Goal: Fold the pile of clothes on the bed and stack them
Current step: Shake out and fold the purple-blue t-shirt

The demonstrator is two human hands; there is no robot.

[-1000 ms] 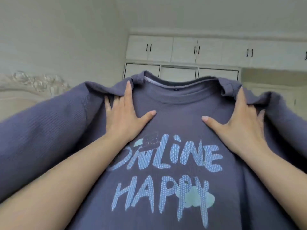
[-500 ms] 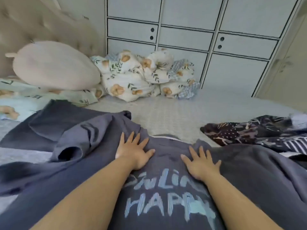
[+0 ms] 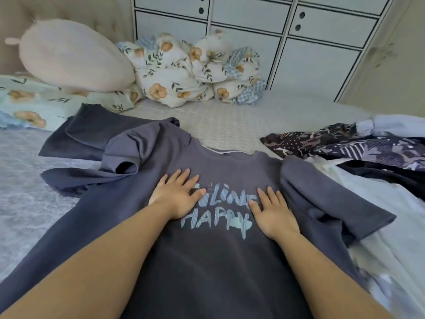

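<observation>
On the bed [image 3: 225, 125], near the middle, I am seeing a grey-blue T-shirt [image 3: 207, 254] lying face up, with the pale blue printed words on its chest. My left hand [image 3: 177, 196] is lying flat on the chest, its fingers straight and spread, covering the start of the upper word. My right hand [image 3: 273, 210] is lying flat too, just right of the print, fingers straight, and it is holding nothing. Both hands are pressing on the cloth, not grasping it. The left sleeve [image 3: 124, 162] is lying bunched and wrinkled on a dark blue garment [image 3: 92, 134], which is spreading out to the far left. The right sleeve [image 3: 326, 199] is resting over white cloth [image 3: 379, 238]. At the far right, a dark patterned garment [image 3: 340, 143] is lying crumpled. At the far side, a floral duvet [image 3: 193, 72] and a pale pink pillow [image 3: 71, 56] are sitting before white cabinets [image 3: 317, 49].
</observation>
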